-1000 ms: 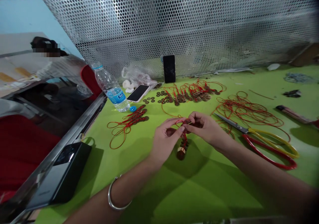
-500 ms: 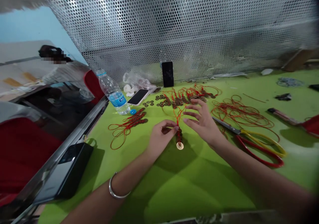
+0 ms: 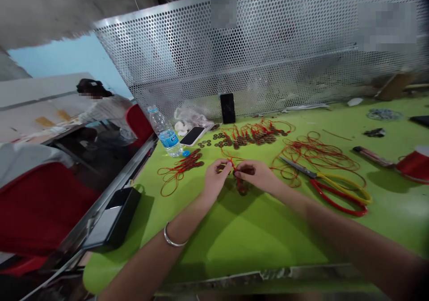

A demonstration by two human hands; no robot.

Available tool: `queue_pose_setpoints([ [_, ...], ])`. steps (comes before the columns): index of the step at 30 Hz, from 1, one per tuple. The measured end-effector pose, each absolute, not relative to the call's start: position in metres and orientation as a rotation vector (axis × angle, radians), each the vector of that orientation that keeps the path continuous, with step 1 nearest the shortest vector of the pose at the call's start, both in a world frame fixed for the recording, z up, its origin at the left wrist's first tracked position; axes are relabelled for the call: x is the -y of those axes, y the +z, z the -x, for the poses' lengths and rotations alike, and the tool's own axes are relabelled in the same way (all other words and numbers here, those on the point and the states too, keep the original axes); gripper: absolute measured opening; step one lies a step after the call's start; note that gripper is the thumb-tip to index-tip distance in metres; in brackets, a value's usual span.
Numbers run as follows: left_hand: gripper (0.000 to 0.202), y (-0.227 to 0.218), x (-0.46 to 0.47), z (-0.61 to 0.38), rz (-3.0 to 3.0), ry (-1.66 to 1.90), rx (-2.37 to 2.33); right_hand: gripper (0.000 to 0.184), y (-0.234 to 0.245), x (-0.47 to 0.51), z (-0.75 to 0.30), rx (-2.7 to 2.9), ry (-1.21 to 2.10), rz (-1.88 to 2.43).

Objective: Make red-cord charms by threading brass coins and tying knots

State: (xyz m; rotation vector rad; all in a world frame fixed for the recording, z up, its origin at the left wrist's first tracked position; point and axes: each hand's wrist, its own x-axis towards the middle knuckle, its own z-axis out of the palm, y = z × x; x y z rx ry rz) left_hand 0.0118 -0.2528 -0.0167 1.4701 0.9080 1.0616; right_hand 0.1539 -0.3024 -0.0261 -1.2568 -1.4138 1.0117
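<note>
My left hand [image 3: 215, 177] pinches a red cord [image 3: 232, 161] over the middle of the green table. Close against it on the right, my right hand [image 3: 258, 175] has thumb and fingers closed on the same cord, just above the coins. A short string of dark coins [image 3: 241, 188] hangs or lies below my fingertips, toward me; its upper part is hidden by my hands. Behind are rows of finished-looking coin strings [image 3: 261, 135] with red cords. To the left lies another bunch of coin strings [image 3: 192, 159].
Yellow-and-red-handled scissors [image 3: 315, 176] and a tangle of red cord [image 3: 311, 151] lie at right. A water bottle [image 3: 167, 135], a flat phone [image 3: 193, 135] and a black box [image 3: 115, 216] are at left. An upright phone [image 3: 228, 108] leans on the perforated metal screen [image 3: 187, 46]. A person sits far left.
My right hand has gone from open and raised to closed on the cord beside my left hand. The coin string's end has turned from bright to dark. The view has shifted.
</note>
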Motion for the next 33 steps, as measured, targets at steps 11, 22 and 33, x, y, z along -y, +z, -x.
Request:
queue_pose_setpoints([
  [11, 0.028, -0.003, 0.248, -0.004, -1.206, 0.852, -0.758, 0.018, -0.012, 0.310, -0.152, 1.534, 1.025, 1.261],
  [22, 0.007, 0.021, 0.239, 0.011, -0.645, 0.712, -0.627, 0.021, -0.012, 0.312, -0.161, 1.572, 1.074, 1.266],
  [33, 0.026, 0.042, 0.212, 0.045, -1.035, 1.692, -1.096, 0.013, -0.010, 0.313, -0.169, 1.663, 0.953, 1.405],
])
